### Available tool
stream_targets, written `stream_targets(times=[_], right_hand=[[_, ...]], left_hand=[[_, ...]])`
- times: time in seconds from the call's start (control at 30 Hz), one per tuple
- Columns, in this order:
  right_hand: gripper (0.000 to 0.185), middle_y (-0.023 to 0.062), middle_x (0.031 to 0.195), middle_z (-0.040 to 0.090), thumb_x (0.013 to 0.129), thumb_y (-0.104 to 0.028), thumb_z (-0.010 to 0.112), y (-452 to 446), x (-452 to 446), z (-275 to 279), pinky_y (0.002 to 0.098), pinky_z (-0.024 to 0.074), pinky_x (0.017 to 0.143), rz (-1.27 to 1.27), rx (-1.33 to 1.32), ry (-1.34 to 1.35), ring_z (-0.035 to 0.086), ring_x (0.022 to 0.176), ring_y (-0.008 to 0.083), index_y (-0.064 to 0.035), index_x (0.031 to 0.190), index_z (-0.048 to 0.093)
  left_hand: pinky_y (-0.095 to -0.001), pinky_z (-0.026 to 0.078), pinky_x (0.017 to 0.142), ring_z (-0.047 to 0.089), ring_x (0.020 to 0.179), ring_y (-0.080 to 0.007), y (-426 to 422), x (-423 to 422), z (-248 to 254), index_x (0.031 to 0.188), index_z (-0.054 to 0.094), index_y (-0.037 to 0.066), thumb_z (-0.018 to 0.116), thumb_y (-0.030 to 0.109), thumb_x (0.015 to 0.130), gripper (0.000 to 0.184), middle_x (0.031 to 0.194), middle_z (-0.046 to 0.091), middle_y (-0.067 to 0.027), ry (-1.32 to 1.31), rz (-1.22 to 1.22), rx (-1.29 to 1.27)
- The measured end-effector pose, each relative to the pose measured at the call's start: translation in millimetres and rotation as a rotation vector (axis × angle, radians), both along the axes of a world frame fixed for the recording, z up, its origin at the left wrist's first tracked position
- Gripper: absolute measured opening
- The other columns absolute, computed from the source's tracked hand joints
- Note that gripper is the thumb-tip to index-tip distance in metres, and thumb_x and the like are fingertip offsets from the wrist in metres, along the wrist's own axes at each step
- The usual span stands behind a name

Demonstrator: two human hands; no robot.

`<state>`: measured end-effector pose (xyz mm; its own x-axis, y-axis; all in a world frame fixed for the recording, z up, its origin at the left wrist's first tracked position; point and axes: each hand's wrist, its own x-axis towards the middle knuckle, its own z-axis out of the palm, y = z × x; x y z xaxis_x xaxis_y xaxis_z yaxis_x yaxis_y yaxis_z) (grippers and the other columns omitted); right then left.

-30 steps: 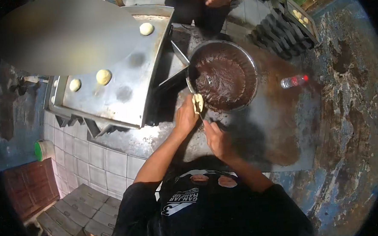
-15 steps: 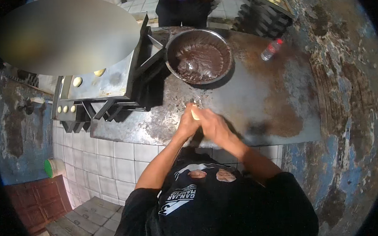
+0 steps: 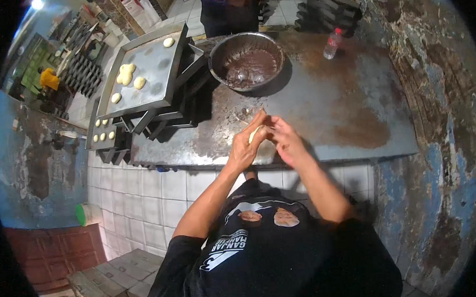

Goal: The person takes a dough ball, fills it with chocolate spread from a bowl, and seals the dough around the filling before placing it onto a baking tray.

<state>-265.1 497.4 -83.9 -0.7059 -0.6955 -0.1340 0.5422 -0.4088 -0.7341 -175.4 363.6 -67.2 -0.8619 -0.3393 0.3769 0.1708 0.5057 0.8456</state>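
Pale dough (image 3: 255,134) is held in my left hand (image 3: 244,147), whose fingers are wrapped round it. My right hand (image 3: 288,140) meets it from the right, fingers bent against the dough and the left fingertips; whether it grips anything itself is hard to make out. A thin stick-like tool (image 3: 240,117) shows beside the left fingers. Beyond the hands stands a round metal bowl (image 3: 282,65) with dark brown paste (image 3: 251,65) inside.
At the left, a metal tray (image 3: 154,96) with several dough balls (image 3: 139,83) rests on stacked trays. A plastic bottle (image 3: 331,45) with a red cap stands on the metal table (image 3: 322,117). Across it, another person (image 3: 230,12) holds something pale.
The view has shifted, showing more of the room. My hands have come together round the dough, and the right fingers now sit more open than half a second ago.
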Motion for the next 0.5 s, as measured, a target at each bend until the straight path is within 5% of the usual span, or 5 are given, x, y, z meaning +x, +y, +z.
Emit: stream_targets(times=[0.1,0.17,0.3,0.4,0.5], right_hand=[[0.026,0.0065,0.109,0.069,0.095,-0.005,0.064,7.9,-15.0,-2.2,0.0329,0.0536,0.092,0.305,0.119,0.157,0.067,0.100,0.0177,0.0015,0.120,0.062],[0.023,0.0082,0.107,0.070,0.095,-0.006,0.066,5.0,-1.1,43.9,0.0285,0.0556,0.084,0.278,0.388,1.320,0.068,0.093,0.0161,0.0066,0.115,0.067],[0.040,0.0093,0.108,0.071,0.097,-0.006,0.065,-25.5,20.9,49.9,0.0243,0.0549,0.085,0.123,-0.040,0.461,0.067,0.094,0.0126,0.0074,0.133,0.055],[0.043,0.0100,0.112,0.070,0.097,-0.004,0.065,-47.6,10.4,48.6,0.0229,0.0542,0.086,0.057,-0.009,0.534,0.067,0.096,0.0121,0.0075,0.136,0.052],[0.043,0.0083,0.105,0.071,0.095,-0.002,0.067,-72.7,3.8,74.6,0.0267,0.0538,0.089,0.438,0.193,0.722,0.067,0.095,0.0133,0.0034,0.135,0.053]], left_hand=[[-0.0350,0.050,0.100,0.065,0.118,-0.0301,-4.2,21.5,27.0,0.126,0.069,0.002,0.070,0.025,0.096,0.038,0.135,0.063,-0.0231,-0.322,-0.093,0.131],[-0.0339,0.052,0.094,0.068,0.106,-0.0251,-17.3,31.0,20.0,0.126,0.069,0.003,0.071,0.026,0.095,0.038,0.120,0.070,-0.0206,-0.390,-0.174,0.097],[-0.0328,0.051,0.081,0.063,0.088,-0.0154,-26.1,46.1,47.7,0.127,0.068,0.001,0.065,0.026,0.098,0.038,0.093,0.072,-0.0103,-0.421,-0.015,0.211],[-0.0312,0.049,0.079,0.061,0.086,-0.0156,-40.8,57.5,59.5,0.140,0.058,-0.002,0.062,0.028,0.099,0.051,0.093,0.068,-0.0071,-0.381,0.056,0.285],[-0.0306,0.049,0.084,0.061,0.090,-0.0155,-61.6,72.3,59.7,0.147,0.049,-0.001,0.067,0.024,0.096,0.060,0.105,0.068,-0.0081,-0.397,0.033,0.317]])
